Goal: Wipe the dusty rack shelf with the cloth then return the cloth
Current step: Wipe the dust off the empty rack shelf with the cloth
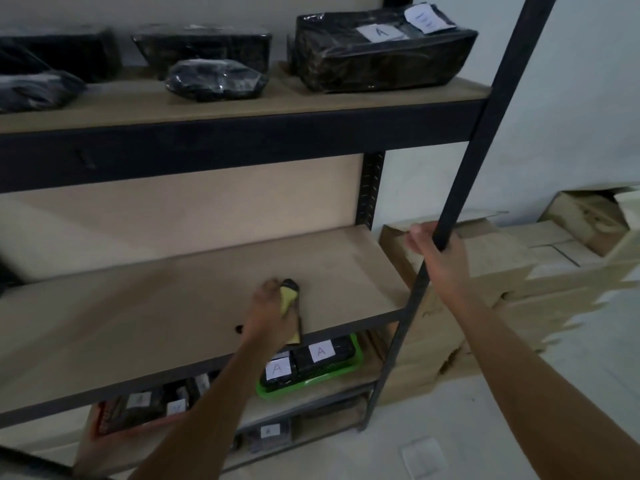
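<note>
The bare brown rack shelf (166,306) runs across the middle of the head view. My left hand (268,313) rests on it near the front edge, right of centre, closed around a bunched yellow and black cloth (290,296). The cloth sticks out past my fingers and touches the board. My right hand (438,252) is wrapped around the black front right upright (478,133) of the rack, just above shelf height.
Black wrapped parcels (377,53) fill the shelf above. Below sits a green tray (311,372) with labelled black items, and more labelled items lie to its left. Stacked cardboard boxes (519,271) stand right of the rack against a white wall.
</note>
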